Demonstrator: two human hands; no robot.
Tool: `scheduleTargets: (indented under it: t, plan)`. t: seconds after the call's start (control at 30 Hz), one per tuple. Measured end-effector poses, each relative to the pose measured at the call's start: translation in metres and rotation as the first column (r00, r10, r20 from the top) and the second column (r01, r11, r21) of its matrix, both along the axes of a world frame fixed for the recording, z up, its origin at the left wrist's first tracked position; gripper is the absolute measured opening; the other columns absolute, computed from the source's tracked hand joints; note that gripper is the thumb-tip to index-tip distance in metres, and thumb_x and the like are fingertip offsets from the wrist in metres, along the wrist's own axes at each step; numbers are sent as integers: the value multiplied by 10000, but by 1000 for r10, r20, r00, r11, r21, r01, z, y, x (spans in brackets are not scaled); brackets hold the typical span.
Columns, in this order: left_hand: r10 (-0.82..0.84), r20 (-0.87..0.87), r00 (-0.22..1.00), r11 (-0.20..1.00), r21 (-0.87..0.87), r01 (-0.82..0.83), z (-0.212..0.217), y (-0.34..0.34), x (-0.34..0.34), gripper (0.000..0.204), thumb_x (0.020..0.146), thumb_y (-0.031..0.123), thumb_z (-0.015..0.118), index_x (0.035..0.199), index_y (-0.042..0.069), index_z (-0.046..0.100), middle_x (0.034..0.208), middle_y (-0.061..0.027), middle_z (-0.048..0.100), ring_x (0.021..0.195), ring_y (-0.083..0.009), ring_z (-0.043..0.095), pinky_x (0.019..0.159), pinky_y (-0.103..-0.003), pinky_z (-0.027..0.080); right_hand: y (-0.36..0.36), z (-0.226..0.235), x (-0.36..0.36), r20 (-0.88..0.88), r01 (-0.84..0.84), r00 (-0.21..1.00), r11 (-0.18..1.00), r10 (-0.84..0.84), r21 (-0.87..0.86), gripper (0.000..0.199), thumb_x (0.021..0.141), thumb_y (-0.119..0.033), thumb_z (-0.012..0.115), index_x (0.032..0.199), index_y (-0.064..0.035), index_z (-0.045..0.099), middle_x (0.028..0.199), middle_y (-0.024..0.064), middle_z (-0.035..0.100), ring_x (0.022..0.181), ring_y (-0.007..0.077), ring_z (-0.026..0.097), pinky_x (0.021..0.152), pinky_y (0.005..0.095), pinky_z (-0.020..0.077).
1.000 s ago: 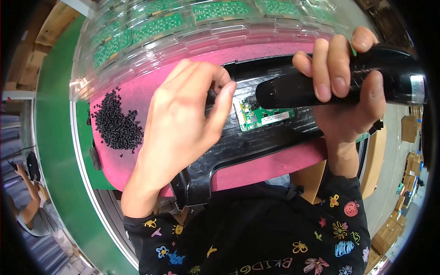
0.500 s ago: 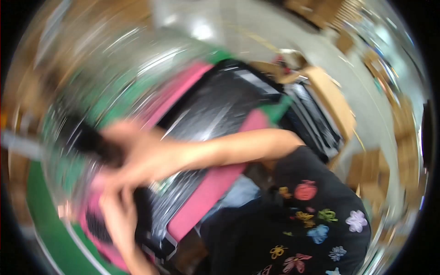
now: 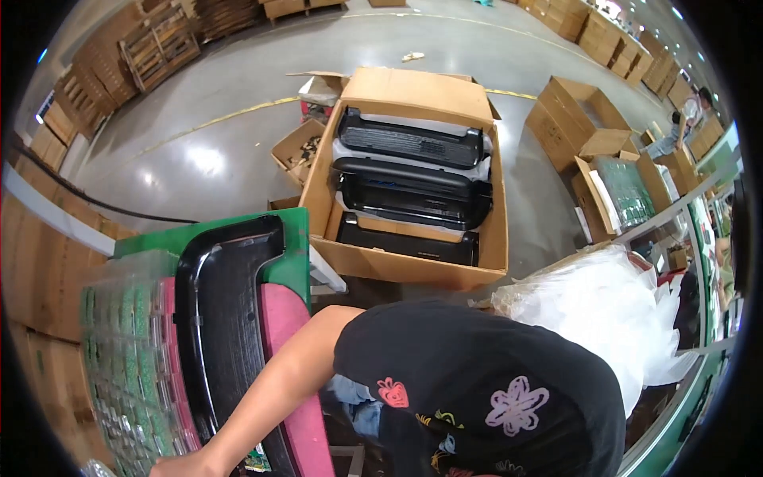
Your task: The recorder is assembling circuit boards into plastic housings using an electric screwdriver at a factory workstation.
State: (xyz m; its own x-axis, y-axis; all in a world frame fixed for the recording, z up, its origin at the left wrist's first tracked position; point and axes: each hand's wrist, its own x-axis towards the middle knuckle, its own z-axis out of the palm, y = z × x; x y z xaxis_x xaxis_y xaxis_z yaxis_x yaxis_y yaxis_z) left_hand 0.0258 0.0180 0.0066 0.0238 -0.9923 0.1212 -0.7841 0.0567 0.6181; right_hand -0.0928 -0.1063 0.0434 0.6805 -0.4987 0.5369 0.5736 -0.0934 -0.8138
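Note:
My right arm reaches down to the left across a long black plastic shell (image 3: pixel 226 294). At the lower edge of the view my right hand (image 3: pixel 187 467) is only partly in frame; its fingers are cut off, so I cannot tell what they hold. The shell lies on a pink mat (image 3: pixel 298 417) on a green tabletop (image 3: pixel 296 238). A small green circuit board (image 3: pixel 257 459) shows at its near end, beside my wrist. To the left of the shell stand clear plastic compartment trays (image 3: pixel 131 358). My left hand is out of view.
Beyond the table, an open cardboard box (image 3: pixel 413 266) holds several black shells (image 3: pixel 421 199). White plastic wrapping (image 3: pixel 588 318) heaps at the right, near another open box (image 3: pixel 576 119). Stacked cartons (image 3: pixel 40 318) line the left. Another person (image 3: pixel 691 115) is far right.
The view has swung right and steadied, bringing the box of shells to the middle. My left hand has left the view, and my right hand now sits at the lower edge.

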Motion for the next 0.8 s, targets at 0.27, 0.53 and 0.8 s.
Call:
scheduleTargets:
  t: [0.27,0.53,0.8]
  plan:
    - [-68,138,988,996,57,61,9,0,-3,130,890,58,659,938,-62,671,900,-155,685,824,-232,628,770,-329,503,0,-12,20,168,145,973,985,-159,97,273,596,-87,702,796,1,540,611,33,546,564,133,526,521,322,422]
    - [39,136,990,999,22,-42,25,2,-11,152,921,62,582,939,-65,662,876,-208,678,801,-304,633,812,-388,491,-2,-22,32,94,-70,993,998,69,8,209,610,-51,682,733,-6,519,546,8,503,499,95,498,471,291,399]
    - [59,119,991,998,-18,-58,10,11,9,152,940,115,583,933,-31,624,837,-156,654,765,-273,612,778,-383,491,5,-12,35,100,90,991,996,-88,-8,253,598,-146,727,769,-9,600,609,56,594,599,112,564,543,301,433]
